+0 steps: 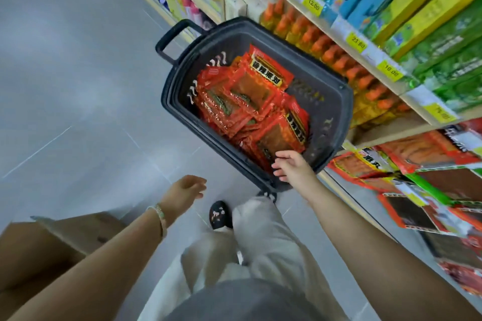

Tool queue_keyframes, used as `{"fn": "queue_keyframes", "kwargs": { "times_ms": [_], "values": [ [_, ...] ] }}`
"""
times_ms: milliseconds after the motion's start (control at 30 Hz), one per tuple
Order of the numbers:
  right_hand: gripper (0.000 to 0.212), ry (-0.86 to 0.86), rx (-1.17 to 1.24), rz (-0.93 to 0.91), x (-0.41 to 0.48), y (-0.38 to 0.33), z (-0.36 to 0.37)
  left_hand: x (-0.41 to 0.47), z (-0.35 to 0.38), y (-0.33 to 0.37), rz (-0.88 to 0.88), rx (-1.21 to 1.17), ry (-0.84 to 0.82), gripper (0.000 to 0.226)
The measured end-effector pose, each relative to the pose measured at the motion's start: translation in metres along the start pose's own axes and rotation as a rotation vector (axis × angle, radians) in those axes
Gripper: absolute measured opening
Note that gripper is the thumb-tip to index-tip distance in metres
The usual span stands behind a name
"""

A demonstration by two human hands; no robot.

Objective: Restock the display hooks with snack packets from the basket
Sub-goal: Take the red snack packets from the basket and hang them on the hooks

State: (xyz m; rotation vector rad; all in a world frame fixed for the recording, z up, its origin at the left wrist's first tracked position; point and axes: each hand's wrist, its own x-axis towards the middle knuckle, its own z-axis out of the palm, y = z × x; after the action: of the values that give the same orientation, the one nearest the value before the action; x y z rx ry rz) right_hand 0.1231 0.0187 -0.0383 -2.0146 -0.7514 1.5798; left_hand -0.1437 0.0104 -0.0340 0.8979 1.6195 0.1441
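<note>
Snack packets (247,96), many; one basket (335,112)

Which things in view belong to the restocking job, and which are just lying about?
Job: basket; red snack packets inside it; right hand reaching for them; display packets on the right.
Lying about: cardboard box; orange-capped bottles; green and blue shelf boxes.
</note>
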Motion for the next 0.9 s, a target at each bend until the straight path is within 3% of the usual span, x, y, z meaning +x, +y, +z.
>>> {"fn": "queue_keyframes", "kwargs": {
  "times_ms": [167, 333, 533, 700, 900],
  "values": [
    [0.026, 0.088, 0.082, 0.143, 0.079, -0.004, -0.003, 0.047, 0.008, 0.069, 0.112, -0.037, -0.003, 0.015],
    [0.046, 0.171, 0.25, 0.494, 0.145, 0.017, -0.004, 0.099, 0.034, 0.12, 0.151, -0.053, -0.061, 0.012],
    [0.061, 0.268, 0.44, 0.7, 0.197, 0.036, -0.002, 0.167, 0.059, 0.137, 0.097, -0.03, -0.059, 0.014],
    [0.09, 0.177, 0.503, 0.813, 0.216, 0.046, 0.005, 0.194, 0.058, 0.13, 0.046, -0.033, -0.095, 0.017],
    [0.079, 0.7, 0.491, 0.656, 0.202, 0.053, 0.01, 0.209, 0.044, 0.127, -0.082, -0.023, -0.111, 0.003]
  ]
}}
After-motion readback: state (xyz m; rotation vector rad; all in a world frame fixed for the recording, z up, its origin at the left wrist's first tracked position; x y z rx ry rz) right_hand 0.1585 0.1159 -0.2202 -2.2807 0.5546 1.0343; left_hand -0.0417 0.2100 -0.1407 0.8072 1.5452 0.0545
